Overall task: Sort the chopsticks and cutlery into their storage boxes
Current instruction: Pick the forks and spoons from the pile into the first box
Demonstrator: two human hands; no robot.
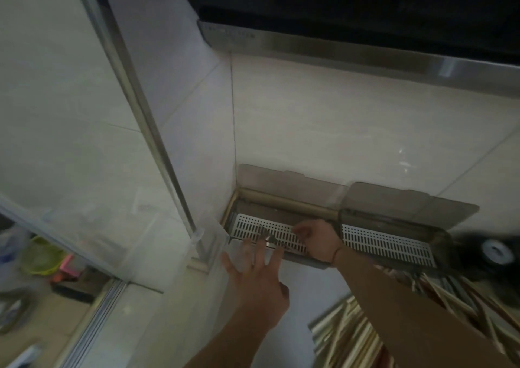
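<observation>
two hands (253,277) (318,238) flank a fork (267,237) lying diagonally on the left box's grate (270,234), lower centre; left open, right loosely curled, empty.

1. The pile of chopsticks (346,336) right of the left box (264,234) is partly hidden under the right forearm and cut by the bottom edge.
2. A dark round thing (495,251) beyond the right box (385,245) is blurred and cut by the right edge.
3. The small metal piece (268,239) on the left box's white grid is too blurred to name.
4. Coloured items (42,258) far left of that box are blurred behind glass.

No text, label, brand or number is legible on anything here.
</observation>
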